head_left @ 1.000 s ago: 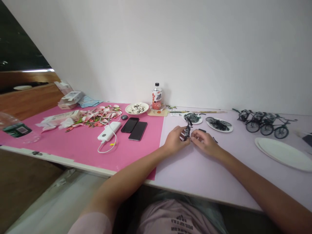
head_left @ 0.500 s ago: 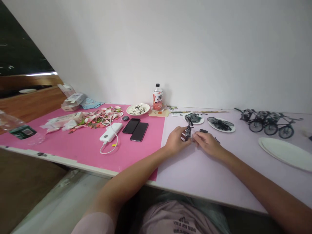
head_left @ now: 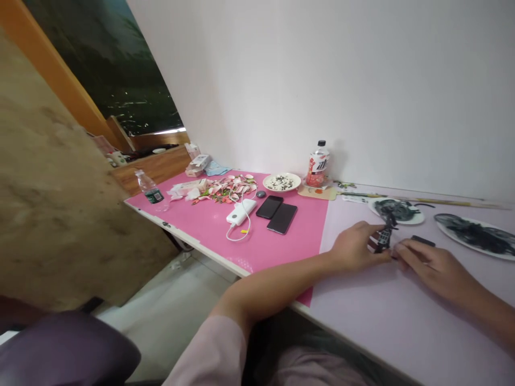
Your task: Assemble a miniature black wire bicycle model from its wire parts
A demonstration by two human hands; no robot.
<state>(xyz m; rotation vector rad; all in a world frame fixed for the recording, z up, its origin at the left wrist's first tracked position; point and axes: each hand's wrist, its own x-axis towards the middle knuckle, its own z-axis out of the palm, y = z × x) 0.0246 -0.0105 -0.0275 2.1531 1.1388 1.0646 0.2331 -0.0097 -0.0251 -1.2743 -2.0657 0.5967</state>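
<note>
Between thumb and fingers of my left hand is a small black model part with a lattice-like body, held tilted up over the pale side of the table. My right hand is closed in a pinch right beside its lower end; what those fingertips hold is too small to make out. Just behind my right hand lies a small black block. Beyond the hands, one white plate carries thin black parts, and a second white plate bears black wheel-like pieces.
Two phones and a white power bank with a cable lie on the pink side. Behind them are a dish of small bits, a drink bottle, and scattered pink petals. An empty plastic bottle stands near the left edge.
My view has swung left, so the hands and tabletop sit farther right, and the black model bicycles have left the picture. Both hands keep nearly the same hold around the black part.
</note>
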